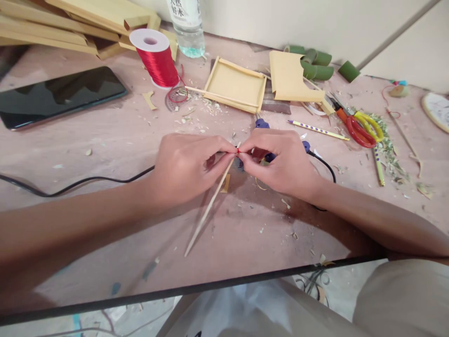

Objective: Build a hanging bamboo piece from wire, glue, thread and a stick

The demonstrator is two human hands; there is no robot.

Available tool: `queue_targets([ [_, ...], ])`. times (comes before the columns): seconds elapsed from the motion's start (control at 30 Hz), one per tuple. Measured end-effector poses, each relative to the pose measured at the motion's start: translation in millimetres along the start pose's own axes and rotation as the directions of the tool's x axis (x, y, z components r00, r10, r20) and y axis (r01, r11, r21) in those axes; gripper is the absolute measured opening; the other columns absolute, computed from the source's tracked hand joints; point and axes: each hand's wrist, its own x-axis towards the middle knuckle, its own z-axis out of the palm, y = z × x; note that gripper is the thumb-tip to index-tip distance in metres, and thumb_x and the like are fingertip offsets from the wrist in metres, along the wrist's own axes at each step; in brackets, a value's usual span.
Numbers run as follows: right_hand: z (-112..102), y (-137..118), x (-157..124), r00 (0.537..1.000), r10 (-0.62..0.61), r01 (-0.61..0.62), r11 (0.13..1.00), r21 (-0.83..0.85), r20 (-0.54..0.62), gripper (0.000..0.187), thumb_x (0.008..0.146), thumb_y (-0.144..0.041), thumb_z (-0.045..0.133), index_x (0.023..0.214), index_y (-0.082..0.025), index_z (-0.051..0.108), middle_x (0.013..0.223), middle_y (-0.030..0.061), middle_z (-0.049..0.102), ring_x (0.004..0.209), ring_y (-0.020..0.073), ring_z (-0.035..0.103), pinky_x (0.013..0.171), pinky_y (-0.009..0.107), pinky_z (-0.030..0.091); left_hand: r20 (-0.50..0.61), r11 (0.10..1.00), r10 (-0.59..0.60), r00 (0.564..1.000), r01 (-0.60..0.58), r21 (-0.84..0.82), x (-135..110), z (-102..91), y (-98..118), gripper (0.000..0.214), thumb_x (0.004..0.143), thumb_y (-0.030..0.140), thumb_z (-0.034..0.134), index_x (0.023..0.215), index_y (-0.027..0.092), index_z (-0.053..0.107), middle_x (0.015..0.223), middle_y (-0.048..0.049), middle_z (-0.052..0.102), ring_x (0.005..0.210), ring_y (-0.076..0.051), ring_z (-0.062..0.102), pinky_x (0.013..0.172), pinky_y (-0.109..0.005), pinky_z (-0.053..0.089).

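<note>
Both hands meet over the middle of the table, fingertips pinched together around a small bit of red cord (238,150). It sits near the upper end of a thin wooden stick (209,208), which slants down to the left. My left hand (189,161) is closed, thumb and forefinger pressed on the cord from the left. From the right, my right hand (280,157) pinches at the same spot. Whether a knot is formed is too small to tell. Behind my right hand lies a dark blue tool with a black cable (322,164), mostly covered.
A red cord spool (157,63), black phone (63,96) and water bottle (187,28) stand or lie at the back left. Beyond my hands are a shallow wooden tray (235,84) and green bamboo pieces (317,70). Scissors (359,131) and a dotted pencil (317,130) lie right, among shavings.
</note>
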Motion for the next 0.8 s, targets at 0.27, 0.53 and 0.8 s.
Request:
queue_targets([
  [0.27,0,1,-2,0.995,-0.093,0.098,0.984,-0.15,0.042,0.017,0.097,-0.014,0.062,0.095,-0.015,0.079,0.087,0.0033,0.075,0.075,0.0132,0.066,0.071,0.028,0.045,-0.004,1.0,-0.028,1.0,0.028,0.012,-1,-1.1,0,0.008,0.099,0.021,0.071,0.095,0.025,0.077,0.066,0.0061,0.072,0.059,-0.013,0.068,0.059,-0.029,0.045],
  [0.53,-6,-3,1,0.998,-0.001,0.007,0.994,-0.113,0.055,0.008,0.092,-0.019,0.064,0.09,-0.02,0.071,0.09,0.0018,0.075,0.075,0.0152,0.064,0.071,0.031,0.042,0.031,0.997,-0.074,0.997,0.074,0.016,0,-3.5,3,0.009,0.099,0.026,0.065,0.094,0.029,0.073,0.068,0.0048,0.074,0.058,-0.016,0.067,0.058,-0.033,0.048],
  [0.8,-14,0,9,0.976,0.134,-0.081,0.956,-0.283,0.174,0.012,0.093,-0.025,0.069,0.1,-0.018,0.075,0.096,0.0072,0.074,0.088,0.0234,0.062,0.082,0.038,0.039,-0.022,0.999,-0.028,0.999,0.028,0.026,2,-2.8,1,0.008,0.097,0.02,0.068,0.093,0.027,0.072,0.074,0.0044,0.08,0.056,-0.014,0.067,0.056,-0.031,0.049],
])
